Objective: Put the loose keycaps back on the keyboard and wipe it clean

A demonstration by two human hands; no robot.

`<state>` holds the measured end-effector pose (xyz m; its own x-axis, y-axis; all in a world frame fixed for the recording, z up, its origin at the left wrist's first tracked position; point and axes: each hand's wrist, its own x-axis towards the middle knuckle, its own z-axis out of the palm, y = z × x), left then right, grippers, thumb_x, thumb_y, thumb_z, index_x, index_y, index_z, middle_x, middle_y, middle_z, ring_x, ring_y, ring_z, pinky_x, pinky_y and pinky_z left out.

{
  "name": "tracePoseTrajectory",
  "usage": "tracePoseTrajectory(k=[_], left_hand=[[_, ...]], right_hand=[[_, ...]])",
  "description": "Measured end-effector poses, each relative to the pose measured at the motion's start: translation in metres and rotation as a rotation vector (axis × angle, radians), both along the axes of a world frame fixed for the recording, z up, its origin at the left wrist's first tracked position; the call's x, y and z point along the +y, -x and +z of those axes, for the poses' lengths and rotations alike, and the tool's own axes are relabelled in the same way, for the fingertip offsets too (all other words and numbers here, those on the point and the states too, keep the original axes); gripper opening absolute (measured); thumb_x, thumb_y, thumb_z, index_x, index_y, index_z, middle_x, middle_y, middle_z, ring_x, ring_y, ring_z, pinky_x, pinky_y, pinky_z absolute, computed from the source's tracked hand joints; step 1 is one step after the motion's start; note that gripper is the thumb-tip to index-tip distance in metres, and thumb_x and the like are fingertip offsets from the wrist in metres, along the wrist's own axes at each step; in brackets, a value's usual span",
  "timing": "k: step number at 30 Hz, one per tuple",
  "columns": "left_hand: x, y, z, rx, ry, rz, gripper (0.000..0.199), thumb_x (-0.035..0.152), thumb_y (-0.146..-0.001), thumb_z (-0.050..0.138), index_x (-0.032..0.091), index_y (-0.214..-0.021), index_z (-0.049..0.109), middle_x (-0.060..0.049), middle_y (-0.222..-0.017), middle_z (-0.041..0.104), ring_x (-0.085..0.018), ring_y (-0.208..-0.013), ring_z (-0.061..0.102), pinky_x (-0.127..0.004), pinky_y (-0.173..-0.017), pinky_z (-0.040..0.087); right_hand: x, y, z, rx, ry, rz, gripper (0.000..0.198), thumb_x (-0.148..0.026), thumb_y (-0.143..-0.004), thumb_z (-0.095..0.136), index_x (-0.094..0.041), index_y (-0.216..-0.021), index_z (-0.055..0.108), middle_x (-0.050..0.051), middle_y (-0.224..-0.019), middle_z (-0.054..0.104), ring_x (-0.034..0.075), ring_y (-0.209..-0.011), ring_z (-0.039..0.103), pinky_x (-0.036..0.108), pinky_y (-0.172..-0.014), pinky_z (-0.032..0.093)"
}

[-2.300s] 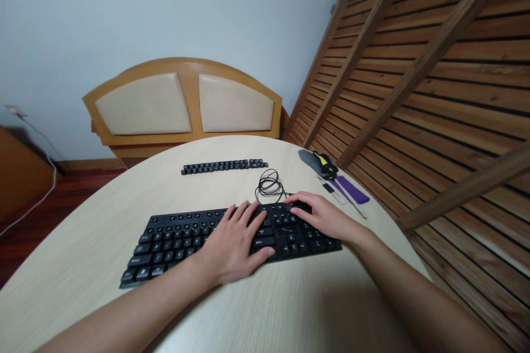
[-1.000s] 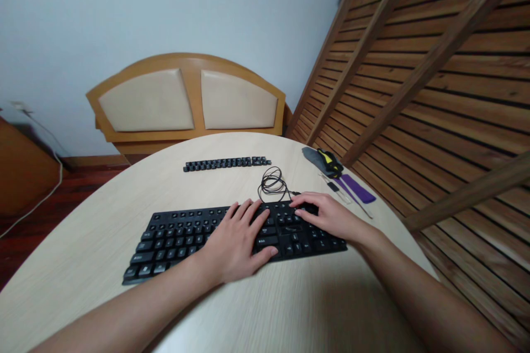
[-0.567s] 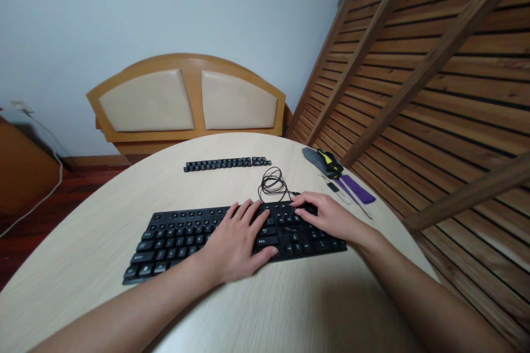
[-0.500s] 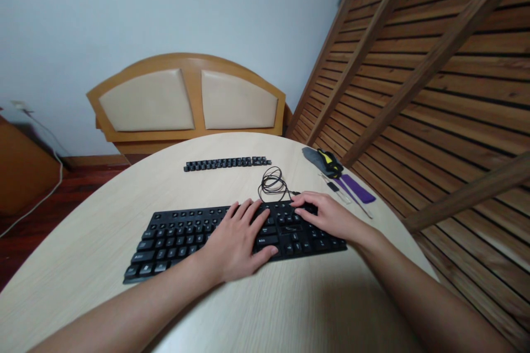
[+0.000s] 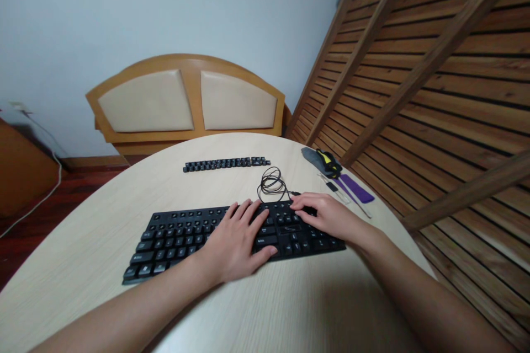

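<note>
Keyboard (image 5: pixel 169 245): black, full-size, lying flat, keys up, on the pale tabletop (image 5: pixel 273 309), its left end slightly nearer the viewer; the upper rows show bare key sockets (image 5: pixel 186 214), the lower rows capped keys. Its thin black cable (image 5: pixel 271 182) is loosely coiled just beyond the rear edge. Detached black keycaps (image 5: pixel 226 164) stand farther back in a narrow double line.

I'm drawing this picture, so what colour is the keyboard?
The keyboard is black, clearest in the head view.
</note>
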<state>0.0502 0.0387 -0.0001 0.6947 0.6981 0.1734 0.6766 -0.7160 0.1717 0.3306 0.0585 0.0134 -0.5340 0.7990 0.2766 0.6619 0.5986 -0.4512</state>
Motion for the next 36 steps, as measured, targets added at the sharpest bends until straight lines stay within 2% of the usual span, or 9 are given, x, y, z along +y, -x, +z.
tracePoseTrajectory(k=[3, 9, 12, 21, 26, 29, 31, 34, 36], left_hand=[[0.000, 0.000, 0.000, -0.002, 0.000, 0.000, 0.075, 0.069, -0.095, 0.039, 0.015, -0.148, 0.045, -0.018, -0.158, 0.037, -0.038, -0.145, 0.034, -0.058, -0.118, 0.025], [-0.001, 0.000, 0.000, 0.001, -0.006, 0.010, 0.076, 0.069, -0.095, 0.038, 0.015, -0.148, 0.045, -0.018, -0.157, 0.037, -0.038, -0.145, 0.034, -0.058, -0.118, 0.026], [-0.001, 0.000, 0.000, 0.001, -0.006, 0.007, 0.076, 0.069, -0.095, 0.037, 0.015, -0.148, 0.045, -0.018, -0.157, 0.038, -0.038, -0.144, 0.034, -0.058, -0.118, 0.025], [0.000, -0.001, 0.001, 0.009, -0.008, 0.007, 0.076, 0.068, -0.095, 0.038, 0.014, -0.149, 0.045, -0.019, -0.157, 0.037, -0.038, -0.145, 0.034, -0.058, -0.118, 0.025], [0.000, -0.001, 0.003, 0.022, -0.010, 0.002, 0.077, 0.068, -0.095, 0.038, 0.013, -0.148, 0.045, -0.020, -0.157, 0.038, -0.039, -0.144, 0.035, -0.059, -0.117, 0.026], [0.000, -0.002, 0.003, 0.025, -0.014, 0.007, 0.076, 0.068, -0.095, 0.039, 0.013, -0.148, 0.046, -0.020, -0.156, 0.039, -0.039, -0.143, 0.036, -0.060, -0.117, 0.027], [0.000, -0.002, 0.002, 0.014, -0.021, 0.009, 0.075, 0.067, -0.095, 0.040, 0.014, -0.147, 0.046, -0.020, -0.156, 0.039, -0.039, -0.143, 0.036, -0.059, -0.117, 0.027], [-0.001, -0.002, 0.001, -0.007, -0.030, 0.005, 0.074, 0.068, -0.095, 0.039, 0.014, -0.147, 0.047, -0.019, -0.155, 0.040, -0.038, -0.144, 0.036, -0.059, -0.117, 0.026], [-0.001, -0.002, 0.002, -0.007, -0.034, 0.005, 0.074, 0.068, -0.095, 0.039, 0.015, -0.147, 0.046, -0.018, -0.155, 0.041, -0.038, -0.143, 0.036, -0.059, -0.117, 0.027]], right_hand=[[-0.002, 0.002, 0.003, -0.036, -0.013, -0.008, 0.015, -0.017, -0.092, 0.056, -0.023, -0.094, 0.070, 0.005, -0.101, 0.074, 0.021, -0.098, 0.069, 0.035, -0.090, 0.053], [-0.008, 0.010, 0.013, -0.183, -0.017, -0.014, 0.019, -0.015, -0.094, 0.052, -0.021, -0.097, 0.069, 0.007, -0.097, 0.072, 0.021, -0.090, 0.067, 0.034, -0.081, 0.052], [-0.010, 0.014, 0.018, -0.240, -0.039, -0.001, 0.020, -0.016, -0.095, 0.049, -0.020, -0.096, 0.068, 0.009, -0.094, 0.071, 0.023, -0.090, 0.065, 0.035, -0.081, 0.052], [-0.008, 0.012, 0.013, -0.265, -0.033, -0.027, 0.018, -0.014, -0.093, 0.051, -0.021, -0.094, 0.068, 0.007, -0.095, 0.072, 0.023, -0.091, 0.067, 0.035, -0.081, 0.051], [-0.007, 0.007, 0.010, -0.152, -0.042, -0.040, 0.016, -0.017, -0.092, 0.054, -0.023, -0.096, 0.068, 0.005, -0.099, 0.073, 0.021, -0.092, 0.068, 0.033, -0.084, 0.050], [0.008, 0.007, 0.007, -0.074, -0.083, -0.134, 0.015, -0.022, -0.094, 0.054, -0.023, -0.097, 0.068, 0.005, -0.098, 0.074, 0.020, -0.091, 0.068, 0.032, -0.084, 0.050], [0.027, 0.008, 0.005, -0.065, -0.117, -0.258, 0.018, -0.026, -0.096, 0.051, -0.022, -0.100, 0.069, 0.005, -0.099, 0.075, 0.021, -0.091, 0.069, 0.032, -0.083, 0.050], [0.064, 0.014, 0.005, -0.212, -0.089, -0.432, 0.024, -0.024, -0.097, 0.049, -0.022, -0.113, 0.067, 0.006, -0.103, 0.075, 0.021, -0.093, 0.069, 0.030, -0.082, 0.050], [0.089, 0.018, 0.007, -0.249, -0.088, -0.464, 0.028, -0.022, -0.097, 0.048, -0.021, -0.119, 0.066, 0.008, -0.111, 0.074, 0.022, -0.100, 0.068, 0.032, -0.087, 0.049]])
